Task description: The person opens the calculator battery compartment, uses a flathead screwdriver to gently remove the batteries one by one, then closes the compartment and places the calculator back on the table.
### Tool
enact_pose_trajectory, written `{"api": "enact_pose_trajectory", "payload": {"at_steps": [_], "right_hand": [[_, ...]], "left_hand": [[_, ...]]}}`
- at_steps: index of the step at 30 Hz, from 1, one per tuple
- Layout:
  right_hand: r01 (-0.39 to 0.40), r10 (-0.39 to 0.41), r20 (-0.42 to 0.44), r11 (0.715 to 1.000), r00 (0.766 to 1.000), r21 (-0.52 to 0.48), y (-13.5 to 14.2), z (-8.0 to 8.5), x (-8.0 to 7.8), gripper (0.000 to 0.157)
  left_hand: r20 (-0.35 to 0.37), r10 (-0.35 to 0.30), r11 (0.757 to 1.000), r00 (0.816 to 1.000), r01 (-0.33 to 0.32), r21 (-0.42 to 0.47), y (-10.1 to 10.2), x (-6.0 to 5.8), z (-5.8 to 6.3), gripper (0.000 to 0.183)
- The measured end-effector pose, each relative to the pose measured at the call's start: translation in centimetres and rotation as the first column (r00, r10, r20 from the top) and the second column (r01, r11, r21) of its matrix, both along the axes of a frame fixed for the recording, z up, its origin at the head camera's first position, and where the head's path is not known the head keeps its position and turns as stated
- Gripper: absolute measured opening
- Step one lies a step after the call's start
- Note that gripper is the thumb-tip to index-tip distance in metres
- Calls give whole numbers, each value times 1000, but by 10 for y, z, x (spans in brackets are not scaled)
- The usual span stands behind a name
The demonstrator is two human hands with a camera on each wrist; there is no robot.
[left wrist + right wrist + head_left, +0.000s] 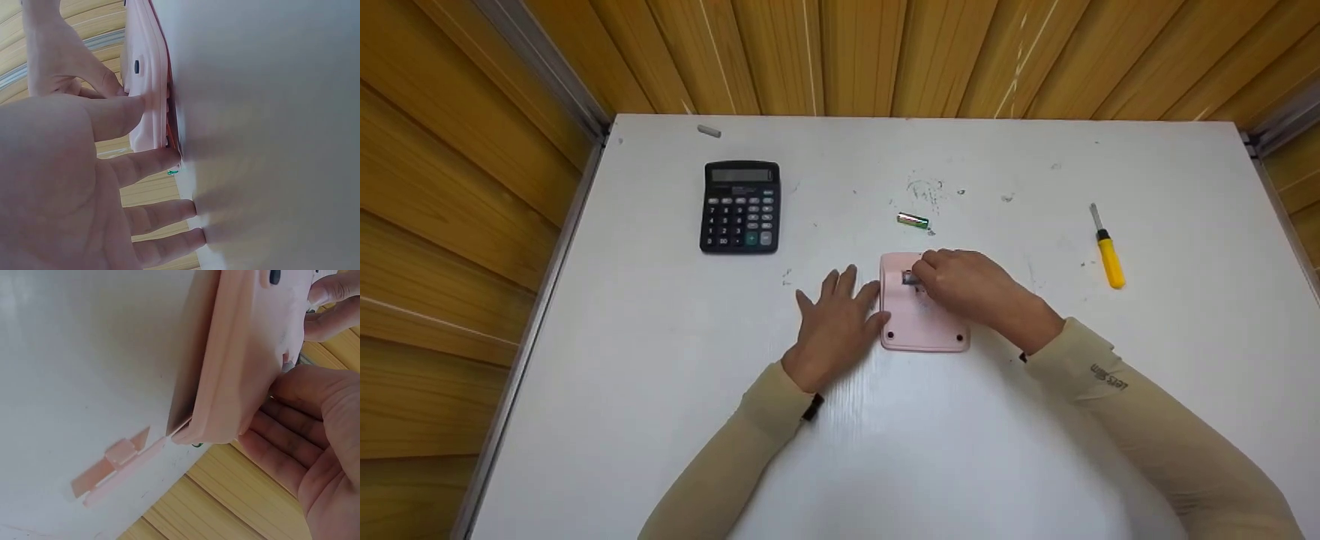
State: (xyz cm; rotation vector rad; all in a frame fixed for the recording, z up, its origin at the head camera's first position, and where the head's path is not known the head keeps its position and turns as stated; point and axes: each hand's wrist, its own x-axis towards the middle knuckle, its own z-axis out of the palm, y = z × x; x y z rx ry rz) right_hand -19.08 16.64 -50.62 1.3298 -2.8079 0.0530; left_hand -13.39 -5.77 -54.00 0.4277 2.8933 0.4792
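Note:
A pink calculator [922, 330] lies face down, with a slot in its back near the far edge. My right hand [971, 285] bends over this slot, its thumb and fingers pinching what looks like a battery [288, 367]; most of it is hidden. My left hand [836, 326] rests beside the calculator, fingers spread and fairly straight. Its thumb and index finger touch the pink side, as the left wrist view shows. One green battery [913, 220] lies on the table beyond the calculator. A small pink battery cover [121, 453] is on the table in the right wrist view.
A black calculator [741, 206] lies face up at the far left, and a small grey piece [709, 131] is behind it. To the right is a screwdriver [1110, 259] with a yellow handle. The white table [840, 457] has dark marks near its far side.

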Motion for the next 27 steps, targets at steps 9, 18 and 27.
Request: {"api": "enact_pose_trajectory", "payload": {"at_steps": [9, 18, 27], "right_hand": [[1, -4, -22, 992, 1000, -122, 3, -9, 0, 20], [-5, 2, -9, 969, 1000, -246, 8, -9, -1, 14], [10, -8, 11, 967, 1000, -256, 10, -10, -1, 17]], "left_hand": [[-2, 1, 1000, 1000, -1, 1, -1, 0, 0, 54], [-8, -5, 1000, 1000, 4, -6, 0, -1, 1, 55], [-7, 3, 1000, 1000, -3, 3, 0, 0, 1, 54]]}}
